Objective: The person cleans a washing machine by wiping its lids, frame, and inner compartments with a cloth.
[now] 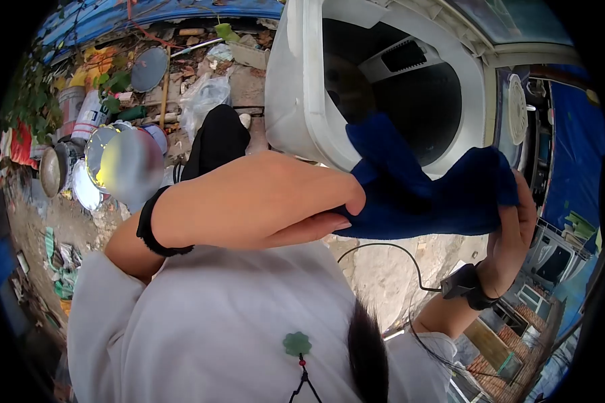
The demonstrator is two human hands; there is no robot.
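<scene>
Two hands hold one blue cloth [430,201] stretched between them, just to the 3 o'clock side of the view centre. Clock positions refer to the camera view, 12 o'clock at the top.

Left hand [275,195]: closed on the 9 o'clock end of the cloth, back of the hand facing the camera, thumb at the lower edge. A black band [156,225] encircles the wrist. Right hand [521,215]: bent around the 3 o'clock end of the cloth, fingers partly hidden. A dark device [458,282] is strapped at this wrist; a black cable [418,265] runs from it.

The middle of the cloth sags, and one flap rises toward 12 o'clock, overlapping the rim of the white tub [292,87]. Contact between cloth and tub cannot be determined. The tub stands at 1 o'clock, with a dark round interior and a slotted insert [403,57] on its inner wall.

A black item [218,138] lies beyond the left hand at 11 o'clock, near a clear bag [208,94]. Several buckets [91,114] and a round grey lid [149,69] are at 10 o'clock. A blue tarp [575,148] hangs at 3 o'clock. At 6 o'clock, a green pendant [297,344] rests against the light shirt [228,316].
</scene>
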